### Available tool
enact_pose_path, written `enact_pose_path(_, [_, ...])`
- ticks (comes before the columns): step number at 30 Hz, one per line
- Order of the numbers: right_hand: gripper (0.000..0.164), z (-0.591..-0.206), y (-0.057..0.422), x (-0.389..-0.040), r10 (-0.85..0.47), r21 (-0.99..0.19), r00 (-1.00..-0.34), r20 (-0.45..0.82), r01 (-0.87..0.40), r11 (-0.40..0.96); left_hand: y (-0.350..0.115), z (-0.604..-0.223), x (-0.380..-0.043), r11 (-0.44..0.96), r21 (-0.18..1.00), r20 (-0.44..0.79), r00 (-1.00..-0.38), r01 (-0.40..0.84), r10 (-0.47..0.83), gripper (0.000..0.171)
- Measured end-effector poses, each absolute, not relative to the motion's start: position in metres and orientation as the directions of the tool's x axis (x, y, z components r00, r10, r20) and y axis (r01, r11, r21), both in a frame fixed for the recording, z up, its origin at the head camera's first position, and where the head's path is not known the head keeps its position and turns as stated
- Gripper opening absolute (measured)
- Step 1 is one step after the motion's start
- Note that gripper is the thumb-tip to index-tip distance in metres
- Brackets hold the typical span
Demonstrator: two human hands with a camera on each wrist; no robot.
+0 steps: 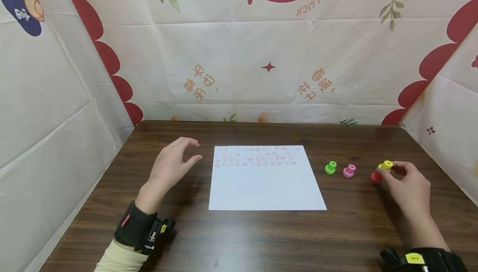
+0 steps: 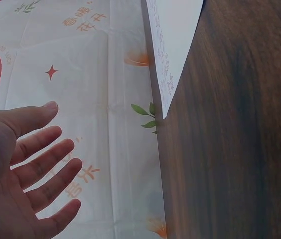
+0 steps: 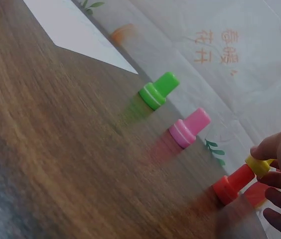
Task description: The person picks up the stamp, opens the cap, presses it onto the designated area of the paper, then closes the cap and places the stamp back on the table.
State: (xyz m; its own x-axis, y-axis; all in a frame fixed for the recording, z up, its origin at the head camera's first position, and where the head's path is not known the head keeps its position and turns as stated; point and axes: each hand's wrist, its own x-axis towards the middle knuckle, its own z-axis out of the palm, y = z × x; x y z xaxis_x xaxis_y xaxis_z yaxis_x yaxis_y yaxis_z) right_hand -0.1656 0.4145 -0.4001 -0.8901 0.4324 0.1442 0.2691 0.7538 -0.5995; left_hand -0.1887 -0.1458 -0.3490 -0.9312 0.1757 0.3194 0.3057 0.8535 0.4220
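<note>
My right hand (image 1: 410,185) pinches a small yellow stamp (image 1: 386,165) between thumb and fingers at the right of the table. In the right wrist view, the yellow stamp overlaps the top of an upright red stamp (image 3: 232,185); its lower part is hidden by the fingers. To the left of these stand a pink stamp (image 1: 349,171) and a green stamp (image 1: 330,167), both upright with their knobs up. Left of the paper (image 1: 265,187), my left hand (image 1: 171,162) hovers with relaxed, parted fingers and holds nothing. Rows of small reddish prints cover the paper's far part.
The dark wooden table (image 1: 246,243) ends at the back against a white printed cloth (image 1: 239,43). More cloth hangs along the left and right sides. Each wrist wears a black strap (image 1: 136,226) with a camera.
</note>
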Motion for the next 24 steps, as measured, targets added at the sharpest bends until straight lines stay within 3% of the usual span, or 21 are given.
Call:
enact_pose_path(16, [0.061,-0.404,0.430,-0.163,0.517,-0.622,-0.846,0.128,0.338,0.706,-0.145,-0.352,-0.186,0.852,0.428,0.322,-0.932,0.302,0.168,0.036])
enact_pose_path(24, [0.062,-0.405,0.432,-0.161,0.499,-0.632,-0.859,0.114,0.324,0.703,-0.146,-0.353,-0.185,0.850,0.431,0.324,-0.931,0.302,0.167,0.036])
